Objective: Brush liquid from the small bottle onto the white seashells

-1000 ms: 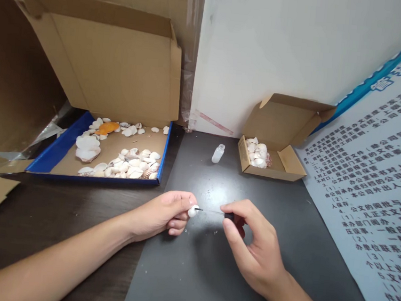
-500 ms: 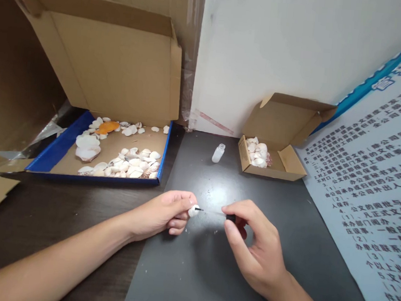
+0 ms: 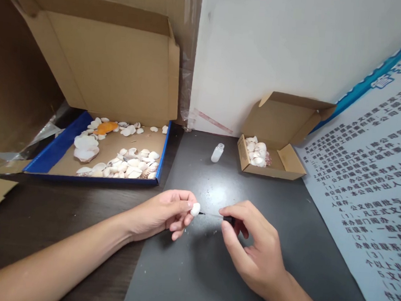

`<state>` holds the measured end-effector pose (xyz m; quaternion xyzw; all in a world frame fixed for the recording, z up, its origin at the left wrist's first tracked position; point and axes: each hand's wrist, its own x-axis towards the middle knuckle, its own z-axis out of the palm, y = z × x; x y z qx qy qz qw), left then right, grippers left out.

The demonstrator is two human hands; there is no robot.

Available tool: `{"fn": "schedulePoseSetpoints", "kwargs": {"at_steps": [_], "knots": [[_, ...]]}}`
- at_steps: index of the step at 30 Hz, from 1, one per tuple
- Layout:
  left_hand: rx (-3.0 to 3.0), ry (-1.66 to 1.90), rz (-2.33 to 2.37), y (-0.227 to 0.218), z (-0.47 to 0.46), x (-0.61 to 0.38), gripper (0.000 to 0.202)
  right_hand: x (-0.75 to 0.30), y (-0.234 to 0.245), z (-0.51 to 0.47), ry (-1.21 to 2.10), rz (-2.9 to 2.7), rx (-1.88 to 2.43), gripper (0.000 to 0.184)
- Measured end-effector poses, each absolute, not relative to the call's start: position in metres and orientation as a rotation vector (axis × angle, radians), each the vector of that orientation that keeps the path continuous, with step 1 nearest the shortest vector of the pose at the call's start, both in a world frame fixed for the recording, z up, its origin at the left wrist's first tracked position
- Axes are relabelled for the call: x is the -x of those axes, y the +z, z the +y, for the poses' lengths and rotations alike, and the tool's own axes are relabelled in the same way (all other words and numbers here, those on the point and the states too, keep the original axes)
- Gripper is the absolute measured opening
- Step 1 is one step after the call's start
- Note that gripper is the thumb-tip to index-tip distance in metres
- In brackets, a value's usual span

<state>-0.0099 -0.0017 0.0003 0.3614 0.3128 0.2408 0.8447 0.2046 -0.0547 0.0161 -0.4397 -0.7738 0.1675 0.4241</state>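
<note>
Small, rounded white shell being held just below frame centre.
Left hand is gripping it between thumb and fingers; right hand is pinching a thin, black-handled, dark-tipped applicator, tip at the shell's edge, contact unclear. Steady pinching and light pressure should be serving best; a small, translucent whitish bottle is standing uncapped at frame centre.
</note>
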Motion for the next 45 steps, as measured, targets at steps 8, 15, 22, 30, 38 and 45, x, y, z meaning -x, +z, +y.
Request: {"fn": "schedulePoseSetpoints", "kwargs": {"at_steps": [8, 15, 22, 30, 38, 45], "knots": [[-0.737, 0.52, 0.61, -0.0011, -0.0024, 0.0102, 0.019, -0.2051, 0.017, -0.0537, 0.409, -1.921, 1.121, 0.015], [-0.741, 0.522, 0.648, 0.0015, -0.0034, 0.0107, 0.018, -0.2052, 0.0194, -0.0535, 0.426, -1.909, 1.136, 0.015], [-0.748, 0.545, 0.631, 0.0029, -0.0045, 0.0091, 0.019, -0.2055, 0.0202, -0.0524, 0.462, -1.905, 1.11, 0.018], [-0.786, 0.562, 0.666, 0.001, -0.0041, 0.0089, 0.018, -0.2056, 0.0194, -0.0532, 0.464, -1.876, 1.122, 0.021], [-0.785, 0.589, 0.669, 0.0007, -0.0046, 0.0084, 0.016, -0.2064, 0.0169, -0.0546, 0.482, -1.821, 1.219, 0.018], [-0.794, 0.591, 0.672, -0.0009, -0.0048, 0.0082, 0.016, -0.2069, 0.0155, -0.0529, 0.559, -1.805, 1.166, 0.017]]}}
